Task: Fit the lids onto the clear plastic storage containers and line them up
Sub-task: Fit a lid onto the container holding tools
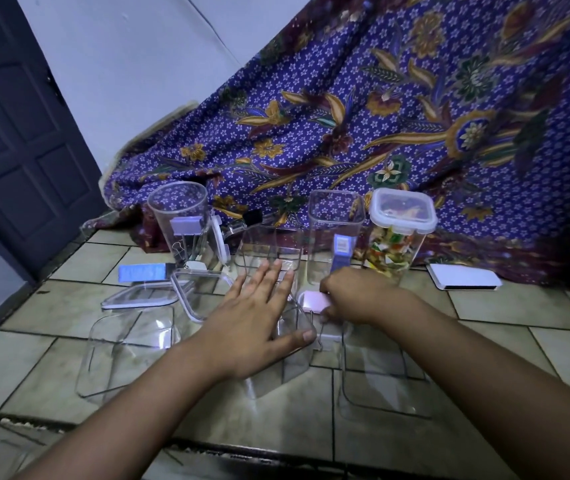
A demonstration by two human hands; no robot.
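Note:
My left hand (259,317) lies flat, fingers spread, on top of a clear container (294,362) at the middle of the tiled floor. My right hand (356,296) pinches a pale pink-white lid flap (313,301) at that container's right edge. Open clear containers stand at the front left (127,351), front right (377,379) and behind my hands (266,247). Two tall open ones stand at the back, the left one (179,216) with binder clips inside, the right one (335,230) with a blue label. A lidded container (403,216) holds colourful pieces. Loose lids lie flat (138,297) and tilted (200,292).
A purple patterned cloth (380,116) hangs behind the row of containers. A white flat box (463,277) lies at the right on the floor. A blue-labelled strip (143,271) lies at the left, and another lid (220,242) leans behind it. A dark door (17,133) is at far left.

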